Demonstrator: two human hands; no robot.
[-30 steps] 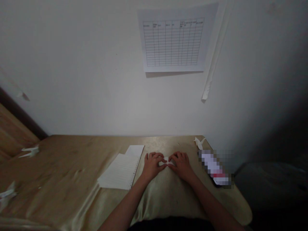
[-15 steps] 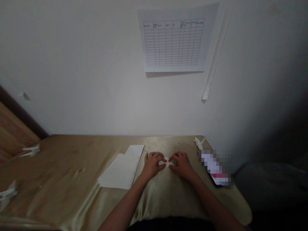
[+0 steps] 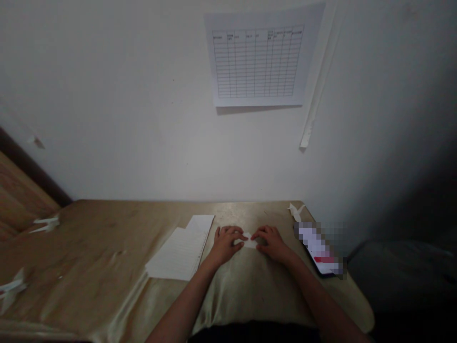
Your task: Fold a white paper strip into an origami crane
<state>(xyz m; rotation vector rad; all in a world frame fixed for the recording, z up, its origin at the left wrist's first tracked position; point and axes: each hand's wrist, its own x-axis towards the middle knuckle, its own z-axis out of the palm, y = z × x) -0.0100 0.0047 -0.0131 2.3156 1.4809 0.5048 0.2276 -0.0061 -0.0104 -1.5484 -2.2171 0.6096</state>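
Left hand (image 3: 227,244) and right hand (image 3: 273,243) touch a small white paper (image 3: 250,243) on the table (image 3: 107,224) between them; pinched or merely pressed, I cannot tell. It looks part-folded; 3 paper figures (image 3: 295,213) seem finished.

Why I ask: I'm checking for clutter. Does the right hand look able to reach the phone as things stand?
Probably yes: the phone lies to the right of the right hand, with only cloth showing between. The hand would likely first have to leave the small white paper it touches.
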